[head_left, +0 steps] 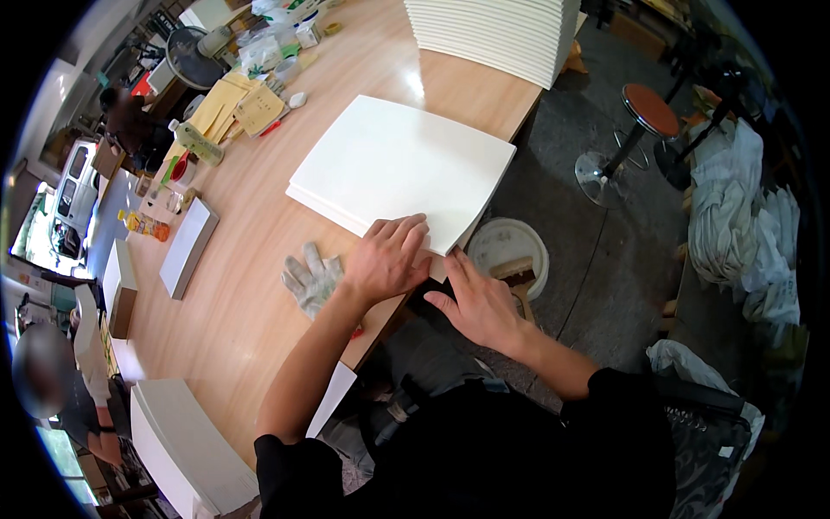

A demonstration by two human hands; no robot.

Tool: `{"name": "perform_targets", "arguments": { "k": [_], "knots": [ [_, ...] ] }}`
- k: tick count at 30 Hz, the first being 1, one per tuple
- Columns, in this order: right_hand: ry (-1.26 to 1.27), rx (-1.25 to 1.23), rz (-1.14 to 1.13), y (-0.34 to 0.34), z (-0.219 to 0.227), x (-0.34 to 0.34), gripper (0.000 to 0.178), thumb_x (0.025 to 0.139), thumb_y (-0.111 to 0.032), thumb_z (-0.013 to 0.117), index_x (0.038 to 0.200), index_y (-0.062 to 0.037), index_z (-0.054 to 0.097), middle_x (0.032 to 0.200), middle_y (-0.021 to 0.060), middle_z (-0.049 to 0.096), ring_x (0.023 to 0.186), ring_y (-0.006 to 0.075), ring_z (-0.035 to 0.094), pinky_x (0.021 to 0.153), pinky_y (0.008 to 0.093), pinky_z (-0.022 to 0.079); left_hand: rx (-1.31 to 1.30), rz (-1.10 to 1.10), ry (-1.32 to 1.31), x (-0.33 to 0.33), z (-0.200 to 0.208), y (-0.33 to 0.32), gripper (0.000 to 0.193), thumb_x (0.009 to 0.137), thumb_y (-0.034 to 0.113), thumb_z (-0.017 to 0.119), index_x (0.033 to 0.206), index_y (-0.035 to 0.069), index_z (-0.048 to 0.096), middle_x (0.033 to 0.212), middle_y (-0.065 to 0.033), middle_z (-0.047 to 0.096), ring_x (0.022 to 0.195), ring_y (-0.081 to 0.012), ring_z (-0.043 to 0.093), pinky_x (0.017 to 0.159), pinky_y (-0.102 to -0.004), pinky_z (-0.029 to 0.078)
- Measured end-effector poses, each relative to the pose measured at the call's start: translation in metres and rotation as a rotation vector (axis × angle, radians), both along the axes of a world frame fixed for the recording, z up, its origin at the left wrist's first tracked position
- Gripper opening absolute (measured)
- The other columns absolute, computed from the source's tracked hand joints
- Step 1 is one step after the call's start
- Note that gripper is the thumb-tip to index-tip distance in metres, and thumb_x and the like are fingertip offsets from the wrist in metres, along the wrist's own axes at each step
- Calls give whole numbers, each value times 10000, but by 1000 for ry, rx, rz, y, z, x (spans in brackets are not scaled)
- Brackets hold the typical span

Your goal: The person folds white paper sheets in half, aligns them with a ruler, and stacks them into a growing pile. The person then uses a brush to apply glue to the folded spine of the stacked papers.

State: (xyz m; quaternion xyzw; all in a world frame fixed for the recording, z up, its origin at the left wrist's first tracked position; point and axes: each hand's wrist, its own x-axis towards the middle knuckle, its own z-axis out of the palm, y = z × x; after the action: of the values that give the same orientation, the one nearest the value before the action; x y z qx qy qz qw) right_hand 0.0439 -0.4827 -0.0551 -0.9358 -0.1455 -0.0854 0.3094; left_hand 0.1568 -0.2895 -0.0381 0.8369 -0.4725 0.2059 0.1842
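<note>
the left hand (386,261) lies palm down with its fingers together and bent, their tips on the near edge of a white sheet stack (402,164); it is unclenched, pressing or resting rather than wrapped around anything. its thumb points right. the right hand (478,300) reaches up and left, fingers extended to the stack's lowest corner, thumb spread toward the left hand; whether it pinches the sheets cannot be told. the left forearm rises steeply from the lower edge of the frame, leaning right; the right one slants up and left from the lower right.

the stack lies flat at upper centre on the wooden table (251,285), its long axis sloping down from left to right, one corner pointing at the right hand. a glove (309,281) lies just left of the left hand; a white bucket (542,259) stands beyond the table's edge, right of centre.
</note>
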Motion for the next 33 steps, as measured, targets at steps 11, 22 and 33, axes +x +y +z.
{"name": "perform_targets", "arguments": {
  "k": [11, 22, 33],
  "knots": [
    [82, -108, 31, -1, 17, 9, 682, 1052, -504, 574, 1476, 22, 485, 1465, 212, 587, 926, 454, 729, 696, 494, 620, -315, 297, 215, 11, 9, -1, 166, 881, 174, 786, 990, 88, 696, 940, -92, 726, 758, -329, 677, 733, -425, 560],
    [1104, 1707, 116, -10, 10, 45, 856, 1088, -687, 311, 1361, 68, 606, 1212, 253, 736, 712, 240, 699, 471, 258, 417, -845, 248, 841, -41, 54, 167, 371, 960, 80, 758, 1323, 47, 689, 1484, -88, 620, 1477, -246, 464, 1198, -401, 428],
    [1142, 1386, 358, 125, 48, 31, 500, 1052, -98, 520, 1547, -62, 458, 1038, 17, 705, 686, 67, 620, 501, 211, 462, -859, 173, 367, -156, 110, 296, 192, 940, -1, 752, 1120, 56, 721, 1618, -123, 446, 1383, -221, 540, 1027, -364, 577]
  ]
}}
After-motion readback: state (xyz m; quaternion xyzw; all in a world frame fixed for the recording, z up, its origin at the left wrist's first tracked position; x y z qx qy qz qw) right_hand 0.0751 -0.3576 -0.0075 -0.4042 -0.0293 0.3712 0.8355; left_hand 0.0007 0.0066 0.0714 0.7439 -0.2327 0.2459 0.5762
